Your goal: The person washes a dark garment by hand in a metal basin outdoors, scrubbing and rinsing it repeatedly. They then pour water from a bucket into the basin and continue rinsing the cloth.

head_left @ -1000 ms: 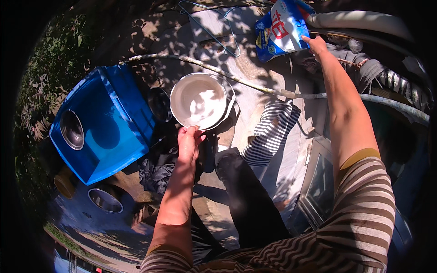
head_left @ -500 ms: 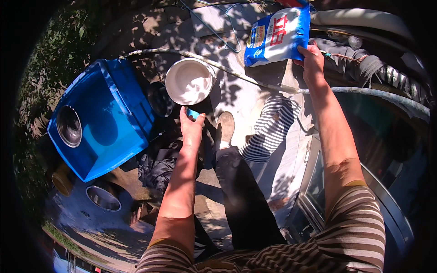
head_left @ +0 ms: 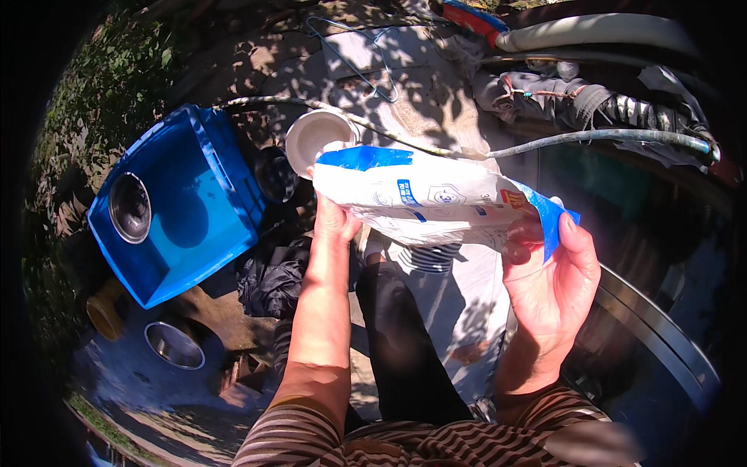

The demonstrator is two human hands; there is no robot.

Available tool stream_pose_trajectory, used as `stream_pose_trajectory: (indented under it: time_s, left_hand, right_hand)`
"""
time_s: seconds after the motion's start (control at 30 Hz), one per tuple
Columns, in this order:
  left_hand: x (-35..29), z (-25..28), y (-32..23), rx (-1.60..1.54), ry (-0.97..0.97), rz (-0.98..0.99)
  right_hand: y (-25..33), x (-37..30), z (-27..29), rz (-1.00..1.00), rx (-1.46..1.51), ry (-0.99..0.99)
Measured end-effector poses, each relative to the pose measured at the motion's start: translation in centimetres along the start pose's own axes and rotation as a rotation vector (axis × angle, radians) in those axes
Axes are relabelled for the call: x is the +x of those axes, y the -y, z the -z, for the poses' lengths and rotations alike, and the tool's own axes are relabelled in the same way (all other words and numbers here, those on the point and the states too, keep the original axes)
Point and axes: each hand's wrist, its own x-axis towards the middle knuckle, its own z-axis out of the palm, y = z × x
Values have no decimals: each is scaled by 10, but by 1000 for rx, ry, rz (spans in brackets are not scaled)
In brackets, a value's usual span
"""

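Observation:
I hold a white and blue plastic bag point(head_left: 424, 201) sideways in front of me. My right hand point(head_left: 551, 280) grips its right end, thumb on the blue edge. My left hand point(head_left: 334, 224) is under the bag's left end, fingers hidden behind it. Just beyond that end a white bowl point(head_left: 313, 134) shows, tilted toward me; whether my left hand holds it I cannot tell. My legs in dark trousers point(head_left: 401, 342) are below the bag.
A blue plastic crate point(head_left: 183, 226) with a metal cup point(head_left: 129, 207) in it lies at the left. A metal bowl point(head_left: 174, 344) sits on the ground below it. A hose point(head_left: 607, 137) crosses the ground, with clothes point(head_left: 576, 97) and a wire hanger point(head_left: 354, 54) beyond. A large tub rim point(head_left: 661, 327) is at the right.
My right hand has brought the bag down from far ahead to just in front of me, and my left hand has come up against its left end. The white bowl now sits partly behind the bag.

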Motion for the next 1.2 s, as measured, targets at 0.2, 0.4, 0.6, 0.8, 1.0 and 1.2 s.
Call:
stream_pose_trajectory:
  time_s: [0.2, 0.4, 0.6, 0.8, 1.0, 1.2]
  left_hand:
    - [-35, -9, -8, -29, -1, 7]
    - [-70, 33, 21, -134, -3, 71]
    - [-98, 71, 47, -244, -11, 273]
    - [-99, 127, 80, -268, -140, 349]
    - [-107, 151, 83, -451, -276, 376]
    - [-95, 160, 81, -558, -302, 368]
  right_hand:
    - [-39, 9, -20, 171, -207, 72]
    - [-67, -15, -6, 556, -940, 98]
    - [-54, -91, 124, 847, -1559, -73]
    - [-91, -35, 210, 275, -1376, -343]
    - [-129, 50, 235, 151, -1063, -253]
    - [-152, 67, 230, 158, -1207, -319]
